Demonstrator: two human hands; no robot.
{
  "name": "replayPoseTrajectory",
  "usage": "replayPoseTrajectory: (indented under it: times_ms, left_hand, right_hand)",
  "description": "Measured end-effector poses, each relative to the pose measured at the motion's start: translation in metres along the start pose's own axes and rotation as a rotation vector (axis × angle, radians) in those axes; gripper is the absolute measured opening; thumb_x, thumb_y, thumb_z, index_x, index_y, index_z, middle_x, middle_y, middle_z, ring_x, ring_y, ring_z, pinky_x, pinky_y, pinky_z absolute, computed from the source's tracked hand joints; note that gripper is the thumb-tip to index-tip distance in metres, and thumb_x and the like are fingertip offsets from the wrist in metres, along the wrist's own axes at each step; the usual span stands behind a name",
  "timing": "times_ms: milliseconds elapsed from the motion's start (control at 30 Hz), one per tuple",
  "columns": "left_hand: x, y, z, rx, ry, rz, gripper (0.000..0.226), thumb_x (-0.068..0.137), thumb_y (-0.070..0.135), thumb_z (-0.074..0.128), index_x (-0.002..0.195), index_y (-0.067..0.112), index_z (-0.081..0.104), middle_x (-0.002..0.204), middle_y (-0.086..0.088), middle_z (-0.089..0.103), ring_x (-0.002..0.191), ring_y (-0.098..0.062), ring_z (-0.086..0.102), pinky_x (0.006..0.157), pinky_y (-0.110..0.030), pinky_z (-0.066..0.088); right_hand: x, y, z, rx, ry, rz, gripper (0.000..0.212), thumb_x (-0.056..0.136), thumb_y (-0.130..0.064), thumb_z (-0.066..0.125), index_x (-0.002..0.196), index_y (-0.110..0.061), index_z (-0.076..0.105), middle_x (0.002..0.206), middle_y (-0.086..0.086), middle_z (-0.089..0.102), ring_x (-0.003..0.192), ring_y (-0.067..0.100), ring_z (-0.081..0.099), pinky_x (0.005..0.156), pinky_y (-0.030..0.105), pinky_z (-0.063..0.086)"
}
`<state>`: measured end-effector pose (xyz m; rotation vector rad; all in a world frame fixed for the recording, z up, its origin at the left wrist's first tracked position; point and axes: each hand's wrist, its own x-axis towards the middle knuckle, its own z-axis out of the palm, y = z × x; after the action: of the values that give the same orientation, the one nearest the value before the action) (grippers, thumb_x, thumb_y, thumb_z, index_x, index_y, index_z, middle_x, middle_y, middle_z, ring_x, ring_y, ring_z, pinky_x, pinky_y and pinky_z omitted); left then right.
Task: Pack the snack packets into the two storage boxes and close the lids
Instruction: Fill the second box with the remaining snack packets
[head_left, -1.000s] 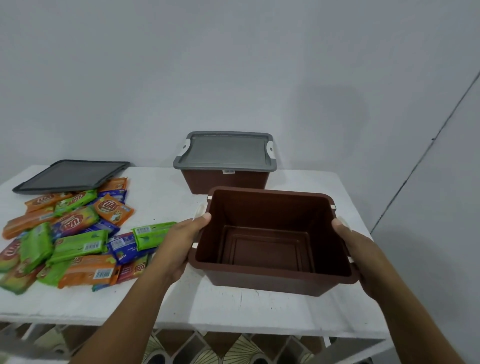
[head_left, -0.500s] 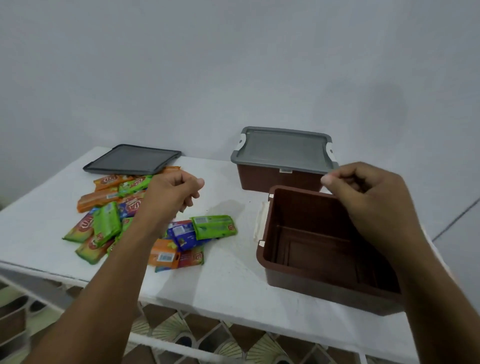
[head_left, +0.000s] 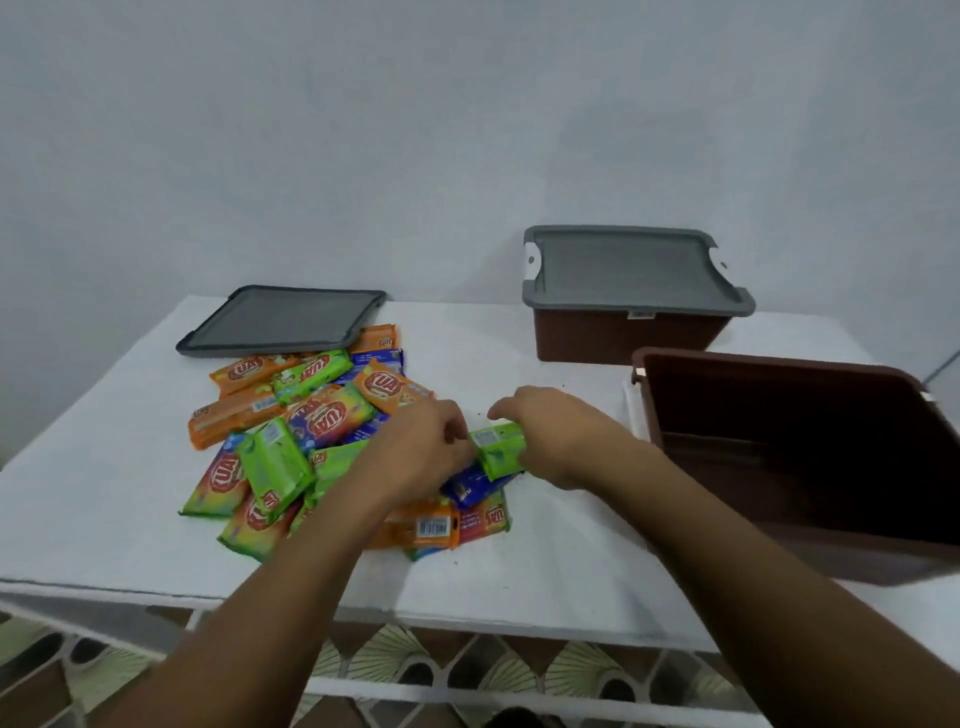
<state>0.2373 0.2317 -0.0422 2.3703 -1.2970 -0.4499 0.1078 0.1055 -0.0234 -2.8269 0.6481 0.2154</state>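
Both hands are off the open box (head_left: 779, 366) now and down at the pile (head_left: 311, 421) on the bench (head_left: 104, 499), right hand (head_left: 563, 441) grip clamped on a green packet (head_left: 498, 451) lying sideways, box off to its right, left hand (head_left: 421, 452) grip can't tell

Brand, orange packet (head_left: 385, 385), rear of the pile on the tabletop's (head_left: 130, 410) left half: "UA" in white on a red oval; remaining letters were not legible.
Brand, second orange packet (head_left: 248, 370), just in front of the loose lid (head_left: 283, 317): same "UA" oval.
Brand, far green packet (head_left: 311, 370): "UA", tilted.
Brand, multicolour packet (head_left: 327, 421), mid-pile: "UA", large.
Brand, near-left packet (head_left: 221, 480): "KUA" was read, running up the wrapper.
Brand, red packet (head_left: 488, 519), toward the front edge: "UA", small.
Barcodes: white panels on the front orange packet (head_left: 431, 527) and the right-edge green packet (head_left: 496, 447); digits were too blurred.
Sticker (head_left: 640, 314), front rim of the closed box (head_left: 623, 340), rear edge: white, print was unreadable.
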Motion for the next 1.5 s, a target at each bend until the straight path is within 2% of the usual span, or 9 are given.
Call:
replayPoseTrajectory:
  times_ms: [133,267,367,533,667,800,1033,1233,1500]
  left_hand:
    - [-0.003,-0.002,0.019,0.197,-0.121,0.063,0.06,0.081,0.066,0.067,0.12,0.023,0.052,0.116,0.001,0.052,0.107,-0.02,0.049,0.09,-0.043,0.05]
    - [-0.003,-0.006,0.028,0.295,-0.119,0.108,0.078,0.073,0.066,0.073,0.129,0.024,0.039,0.125,-0.001,0.048,0.116,-0.023,0.045,0.097,-0.045,0.044]
    - [0.002,-0.013,0.027,0.172,-0.179,0.096,0.075,0.073,0.053,0.081,0.128,0.026,0.038,0.126,0.0,0.05,0.114,-0.021,0.05,0.096,-0.043,0.051]
    - [0.013,-0.025,0.003,-0.06,-0.228,0.087,0.05,0.076,0.046,0.081,0.113,0.032,0.05,0.105,0.01,0.06,0.088,-0.009,0.064,0.069,-0.027,0.058]
    - [0.028,-0.05,-0.021,-0.285,-0.203,0.092,0.018,0.081,0.044,0.075,0.086,0.027,0.07,0.087,0.005,0.073,0.077,-0.013,0.071,0.065,-0.035,0.059]
    - [0.032,-0.06,-0.039,-0.642,-0.157,-0.105,0.019,0.097,0.03,0.066,0.09,0.014,0.074,0.084,-0.005,0.077,0.068,-0.014,0.074,0.052,-0.03,0.056]
    - [0.024,-0.03,-0.063,-1.153,-0.153,-0.236,0.031,0.081,0.027,0.076,0.1,0.002,0.07,0.086,-0.018,0.077,0.063,-0.021,0.074,0.047,-0.026,0.058]
    - [0.022,0.036,-0.052,-1.22,-0.193,-0.188,0.04,0.077,0.016,0.076,0.11,-0.005,0.066,0.096,-0.026,0.075,0.075,-0.032,0.076,0.049,-0.028,0.06]
    - [0.025,0.159,0.004,-1.109,-0.197,-0.216,0.037,0.084,0.015,0.078,0.113,-0.003,0.064,0.096,-0.02,0.077,0.079,-0.027,0.078,0.052,-0.03,0.061]
  right_hand:
    - [0.016,-0.006,0.028,-0.124,-0.089,0.043,0.087,0.083,-0.019,0.076,0.154,-0.032,0.026,0.147,0.003,0.04,0.128,0.027,0.044,0.101,0.041,0.047]
    - [0.02,-0.009,0.041,-0.123,-0.053,0.074,0.085,0.078,-0.024,0.082,0.148,-0.032,0.033,0.142,0.0,0.046,0.124,0.025,0.043,0.097,0.039,0.047]
    - [0.022,-0.009,0.044,-0.103,-0.003,0.072,0.078,0.078,-0.029,0.082,0.144,-0.033,0.039,0.138,-0.001,0.051,0.122,0.023,0.044,0.095,0.038,0.047]
    - [0.024,-0.009,0.035,0.021,-0.02,0.072,0.056,0.085,-0.026,0.075,0.134,-0.029,0.049,0.125,0.0,0.06,0.113,0.021,0.054,0.092,0.036,0.049]
    - [0.021,-0.011,0.017,0.256,0.018,0.135,0.042,0.092,-0.016,0.065,0.131,-0.025,0.052,0.124,0.005,0.063,0.104,0.021,0.06,0.081,0.031,0.05]
    - [0.008,-0.013,-0.013,0.517,0.169,0.179,0.036,0.088,-0.01,0.068,0.122,-0.019,0.061,0.108,-0.001,0.065,0.094,0.013,0.062,0.068,0.021,0.05]
    - [-0.029,0.008,-0.066,1.087,0.416,0.26,0.021,0.085,-0.004,0.074,0.105,-0.007,0.068,0.092,0.01,0.075,0.083,0.023,0.075,0.069,0.033,0.063]
    - [-0.071,0.078,-0.083,1.506,0.44,0.345,0.018,0.09,0.001,0.065,0.107,0.002,0.063,0.097,0.019,0.072,0.082,0.025,0.073,0.071,0.039,0.063]
    - [-0.142,0.199,-0.079,1.539,0.443,0.463,0.018,0.093,0.001,0.062,0.111,0.005,0.061,0.104,0.021,0.072,0.085,0.027,0.074,0.064,0.037,0.063]
